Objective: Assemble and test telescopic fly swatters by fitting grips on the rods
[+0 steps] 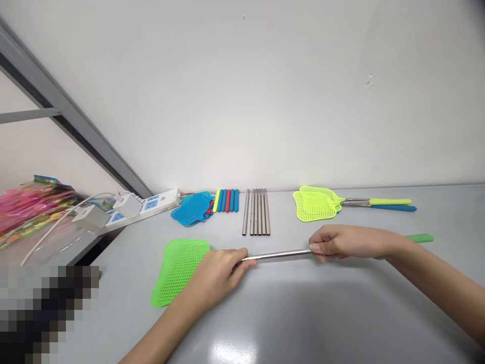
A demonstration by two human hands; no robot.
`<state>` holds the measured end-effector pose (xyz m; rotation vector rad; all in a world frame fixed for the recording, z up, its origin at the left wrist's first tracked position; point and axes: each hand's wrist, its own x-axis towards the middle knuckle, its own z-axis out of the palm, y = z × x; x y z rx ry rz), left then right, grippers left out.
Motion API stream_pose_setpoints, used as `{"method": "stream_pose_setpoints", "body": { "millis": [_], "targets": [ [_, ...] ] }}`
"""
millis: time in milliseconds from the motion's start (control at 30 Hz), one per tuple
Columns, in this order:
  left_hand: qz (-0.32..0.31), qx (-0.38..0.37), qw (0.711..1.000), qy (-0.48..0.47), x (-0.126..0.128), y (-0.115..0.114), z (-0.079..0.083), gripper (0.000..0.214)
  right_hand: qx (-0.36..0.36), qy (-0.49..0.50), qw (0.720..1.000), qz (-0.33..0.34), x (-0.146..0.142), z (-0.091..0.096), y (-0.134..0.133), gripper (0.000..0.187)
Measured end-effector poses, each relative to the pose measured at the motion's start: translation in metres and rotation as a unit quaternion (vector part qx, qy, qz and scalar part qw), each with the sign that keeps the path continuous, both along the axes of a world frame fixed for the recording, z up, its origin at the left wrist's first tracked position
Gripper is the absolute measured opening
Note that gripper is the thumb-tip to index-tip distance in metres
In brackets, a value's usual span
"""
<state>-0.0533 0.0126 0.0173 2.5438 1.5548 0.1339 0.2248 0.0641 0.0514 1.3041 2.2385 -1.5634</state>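
Observation:
A green fly swatter lies across the grey table in front of me. Its mesh head (178,270) is at the left, its metal rod (280,254) runs to the right, and its green handle (419,237) sticks out past my right wrist. My left hand (217,273) is closed around the rod where it meets the mesh head. My right hand (341,242) is closed on the rod further right, near the handle.
Against the wall lie blue and red swatter heads (191,208), coloured handles (226,200), several metal rods (256,211) and assembled yellow-green swatters (316,203). A white power strip (144,206) with plugs sits at left, beside pink packaging (26,207).

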Motion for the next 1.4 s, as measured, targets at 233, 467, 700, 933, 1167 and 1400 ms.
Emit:
{"method": "stream_pose_setpoints", "body": {
  "millis": [233, 467, 700, 933, 1167, 1400],
  "targets": [
    [-0.013, 0.033, 0.999, 0.02, 0.005, -0.006, -0.011, 0.034, -0.081, 0.03, 0.996, -0.017, 0.002, -0.005, 0.004, 0.029],
    [-0.023, 0.07, 0.997, 0.018, 0.008, -0.01, -0.014, 0.033, -0.126, 0.029, 0.991, -0.026, 0.003, -0.005, 0.004, 0.023],
    [-0.037, 0.11, 0.993, 0.033, 0.011, -0.013, -0.014, 0.031, -0.229, 0.063, 0.971, -0.027, -0.001, -0.021, 0.007, 0.022],
    [-0.024, 0.081, 0.996, 0.038, 0.014, -0.013, -0.014, 0.033, -0.22, 0.08, 0.972, -0.024, -0.004, -0.027, 0.008, 0.024],
    [-0.001, 0.037, 0.999, 0.02, 0.013, -0.008, -0.009, 0.037, -0.141, 0.099, 0.985, -0.026, -0.008, -0.026, 0.004, 0.03],
    [-0.022, -0.012, 1.0, -0.001, 0.018, -0.01, -0.006, 0.04, -0.076, 0.093, 0.993, 0.012, -0.028, -0.026, -0.01, 0.026]
  ]
}}
